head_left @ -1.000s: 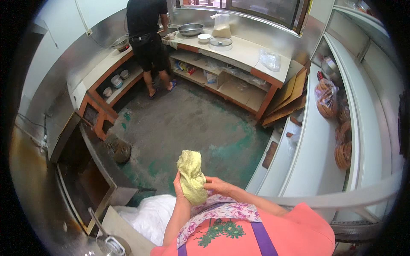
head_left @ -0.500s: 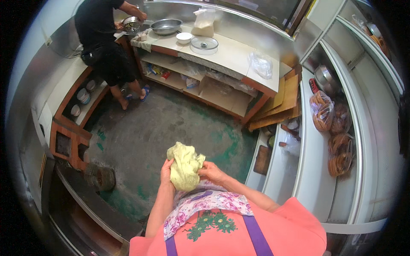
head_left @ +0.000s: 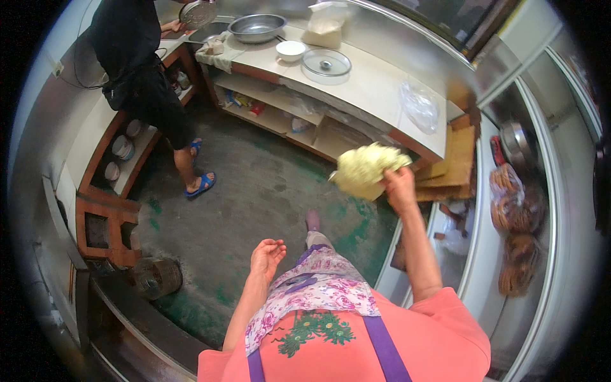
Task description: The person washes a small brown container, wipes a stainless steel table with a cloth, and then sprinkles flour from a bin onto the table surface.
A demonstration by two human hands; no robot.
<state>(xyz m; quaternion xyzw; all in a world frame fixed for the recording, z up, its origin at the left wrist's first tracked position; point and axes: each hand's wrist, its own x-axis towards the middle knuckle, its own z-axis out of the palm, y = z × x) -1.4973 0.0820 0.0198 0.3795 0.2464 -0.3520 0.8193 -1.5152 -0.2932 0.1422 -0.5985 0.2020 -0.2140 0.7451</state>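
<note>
A crumpled pale yellow cloth (head_left: 366, 169) hangs from my right hand (head_left: 400, 184), whose fingers are closed on its right edge. That arm reaches forward and to the right, so the cloth appears in front of the counter's lower right end. My left hand (head_left: 267, 258) is empty above the floor, left of my flowered apron (head_left: 318, 290). Its fingers are loosely bent and nothing lies in them.
On the counter (head_left: 375, 83) are a metal basin (head_left: 256, 28), a white bowl (head_left: 291, 51), a glass lid (head_left: 326, 63) and a plastic bag (head_left: 420, 108). Cardboard (head_left: 455, 156) leans at its right end. A person (head_left: 137, 70) stands at the left, holding a metal pot (head_left: 197, 14).
My left hand has let go of the cloth. My right hand has carried it forward and to the right. The other person has turned and lifted the pot.
</note>
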